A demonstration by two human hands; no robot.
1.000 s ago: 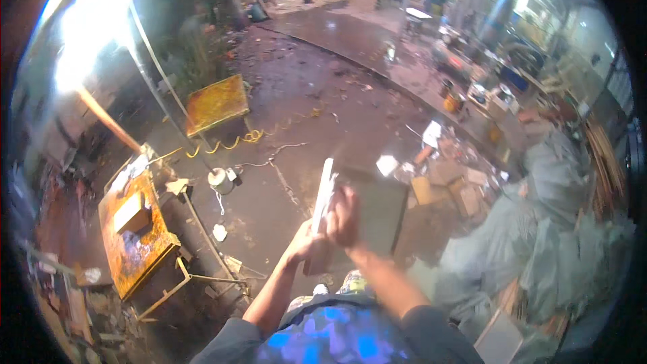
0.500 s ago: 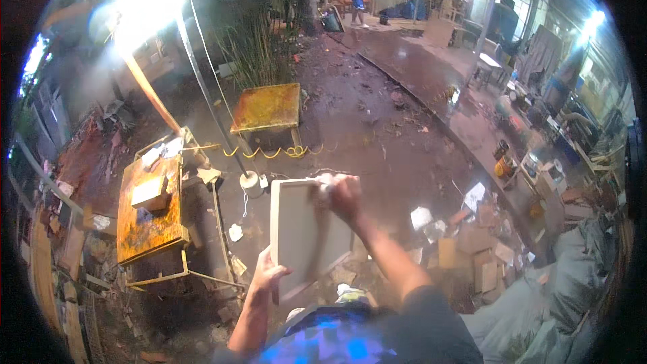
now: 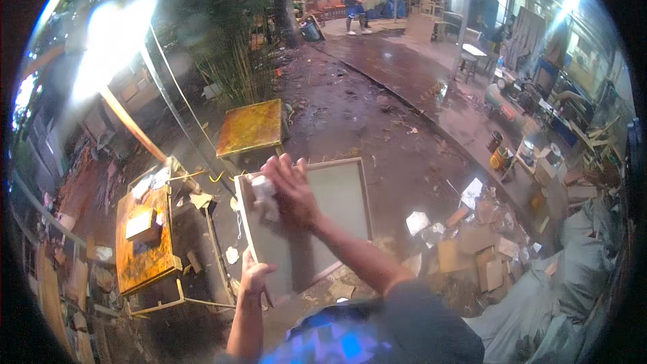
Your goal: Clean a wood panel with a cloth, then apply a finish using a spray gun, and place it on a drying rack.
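Observation:
A shallow rectangular tray-like panel (image 3: 337,209) with a grey-white face and pale wooden rim is held up in front of me. My left hand (image 3: 256,271) is closed on its lower left edge, thumb inward. Over the panel's upper left part, my right hand (image 3: 291,192) presses a crumpled white wad (image 3: 264,194), probably cloth or paper, with its fingers bent over it. The right forearm crosses the panel's face and throws a shadow on it.
Stained yellow tables (image 3: 153,253) stand left and ahead (image 3: 248,126), near glaring lamps on poles. Scraps (image 3: 458,256) litter the right ground beside grey sheeting (image 3: 552,296). Clutter (image 3: 512,114) lines the raised walkway. Another person (image 3: 352,1) stands in the far background.
The panel has swung from nearly edge-on to facing me. My right hand has moved from its upper right corner to the upper left with the white wad. My left hand keeps hold.

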